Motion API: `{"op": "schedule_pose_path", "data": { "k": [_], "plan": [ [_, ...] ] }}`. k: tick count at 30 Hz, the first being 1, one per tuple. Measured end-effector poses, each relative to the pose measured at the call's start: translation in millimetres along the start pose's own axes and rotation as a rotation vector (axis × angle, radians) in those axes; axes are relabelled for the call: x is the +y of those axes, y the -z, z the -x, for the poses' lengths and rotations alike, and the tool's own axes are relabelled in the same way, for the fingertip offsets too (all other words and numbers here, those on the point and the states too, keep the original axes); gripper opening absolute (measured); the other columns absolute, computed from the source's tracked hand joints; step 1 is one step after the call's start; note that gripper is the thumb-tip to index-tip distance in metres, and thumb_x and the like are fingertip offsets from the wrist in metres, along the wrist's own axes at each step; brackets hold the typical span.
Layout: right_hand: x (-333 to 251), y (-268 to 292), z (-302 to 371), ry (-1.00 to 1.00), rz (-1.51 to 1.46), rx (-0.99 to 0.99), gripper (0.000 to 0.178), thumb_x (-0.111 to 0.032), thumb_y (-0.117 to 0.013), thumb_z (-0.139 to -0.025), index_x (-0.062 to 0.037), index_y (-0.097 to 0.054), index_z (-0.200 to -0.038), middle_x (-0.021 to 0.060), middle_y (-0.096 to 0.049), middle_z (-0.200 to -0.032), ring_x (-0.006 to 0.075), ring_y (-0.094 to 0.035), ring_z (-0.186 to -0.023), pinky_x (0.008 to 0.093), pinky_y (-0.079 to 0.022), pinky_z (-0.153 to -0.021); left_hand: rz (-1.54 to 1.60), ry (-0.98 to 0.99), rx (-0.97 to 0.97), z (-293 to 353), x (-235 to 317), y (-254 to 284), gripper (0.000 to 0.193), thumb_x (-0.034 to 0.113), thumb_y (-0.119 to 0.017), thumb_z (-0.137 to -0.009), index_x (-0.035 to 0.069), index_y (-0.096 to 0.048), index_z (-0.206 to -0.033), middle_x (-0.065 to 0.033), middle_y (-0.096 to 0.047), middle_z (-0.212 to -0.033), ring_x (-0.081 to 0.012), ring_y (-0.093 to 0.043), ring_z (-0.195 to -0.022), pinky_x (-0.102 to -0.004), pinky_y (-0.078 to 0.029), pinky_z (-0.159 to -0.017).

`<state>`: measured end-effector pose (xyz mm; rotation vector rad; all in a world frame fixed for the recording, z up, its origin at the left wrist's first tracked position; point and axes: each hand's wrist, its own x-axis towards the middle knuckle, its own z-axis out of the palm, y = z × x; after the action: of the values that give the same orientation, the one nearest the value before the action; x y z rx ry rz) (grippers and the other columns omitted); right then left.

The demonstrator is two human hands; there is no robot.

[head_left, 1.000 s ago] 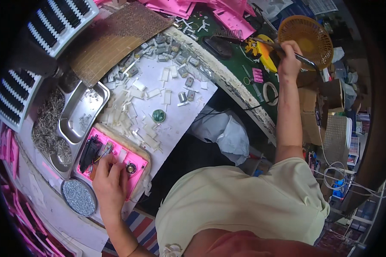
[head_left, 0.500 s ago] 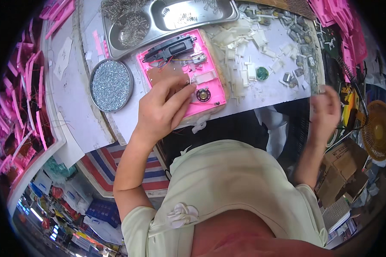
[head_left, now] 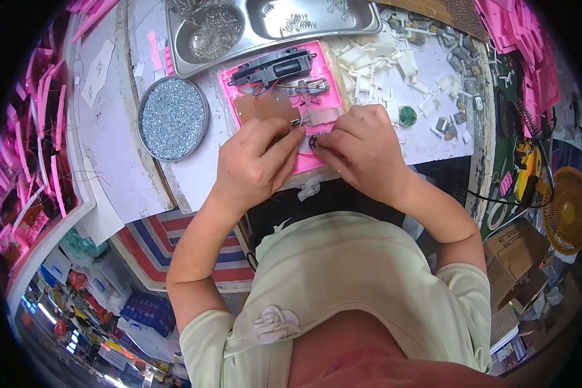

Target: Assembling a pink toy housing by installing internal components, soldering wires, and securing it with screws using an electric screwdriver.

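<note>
A pink plastic casing lies open on the worktable, its inside up. It carries a long black mechanism, a brown board, a small metal motor, a pale translucent part and thin wires. My left hand is closed in a pinch over the casing's near middle, its fingertips against a small metallic piece. Opposite it, my right hand bends its fingers together at a round dark part, mostly covered. Whatever lies between the right fingertips is hidden.
A round dish of small silvery screws stands to the left. Behind the casing sits a metal tray with springs. White plastic pieces and small motors spread to the right. Pink parts fill a bin at far left.
My right hand has swung in from the far right to the casing, beside my left hand. The left hand stays pinched there. The view has shifted slightly.
</note>
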<state>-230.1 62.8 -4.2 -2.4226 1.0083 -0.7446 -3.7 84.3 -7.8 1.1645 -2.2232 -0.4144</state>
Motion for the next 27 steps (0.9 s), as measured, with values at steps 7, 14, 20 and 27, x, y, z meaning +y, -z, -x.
{"op": "schedule_pose_path", "data": {
  "k": [7,14,20,27],
  "plan": [
    [15.6,29.5,-25.5,-0.086,-0.118,0.063,0.016,-0.009,-0.078,-0.078,-0.0068,-0.071,-0.092,0.0062,-0.065,-0.079,0.0247,-0.061,-0.076,0.0368,-0.046,-0.071,-0.029,0.022,0.062,-2.1,7.5,2.5,0.034,0.008,-0.077,-0.07,0.008,-0.074,-0.104,-0.0057,-0.063,-0.096,-0.0242,-0.06,-0.078,-0.0378,-0.047,-0.067],
    [37.3,19.8,-67.0,-0.278,0.097,-0.089,0.026,-0.028,-0.08,-0.078,-0.0046,-0.069,-0.078,0.0103,-0.065,-0.071,0.029,-0.064,-0.07,0.0403,-0.051,-0.063,-0.208,-0.015,0.19,-37.4,-12.0,-0.9,0.031,0.013,-0.076,-0.068,0.014,-0.074,-0.099,0.0007,-0.059,-0.093,-0.0198,-0.056,-0.086,-0.039,-0.035,-0.083],
    [28.0,20.1,-70.2,-0.226,0.253,-0.127,0.03,-0.035,-0.075,-0.079,-0.0058,-0.068,-0.074,0.014,-0.066,-0.07,0.0341,-0.067,-0.074,0.0466,-0.053,-0.064,-0.226,-0.084,0.21,-39.8,-17.4,-5.7,0.031,0.017,-0.076,-0.068,0.015,-0.075,-0.099,0.0025,-0.06,-0.097,-0.0181,-0.056,-0.089,-0.0392,-0.032,-0.087],
    [30.2,26.4,-68.0,-0.389,0.058,-0.18,0.019,-0.021,-0.074,-0.081,-0.0023,-0.068,-0.08,0.0114,-0.069,-0.074,0.0295,-0.067,-0.067,0.0413,-0.052,-0.061,-0.3,-0.078,0.134,-44.3,-15.2,-8.9,0.027,0.022,-0.073,-0.073,0.016,-0.075,-0.099,0.004,-0.061,-0.101,-0.0164,-0.055,-0.094,-0.0428,-0.03,-0.091]
  ]
}}
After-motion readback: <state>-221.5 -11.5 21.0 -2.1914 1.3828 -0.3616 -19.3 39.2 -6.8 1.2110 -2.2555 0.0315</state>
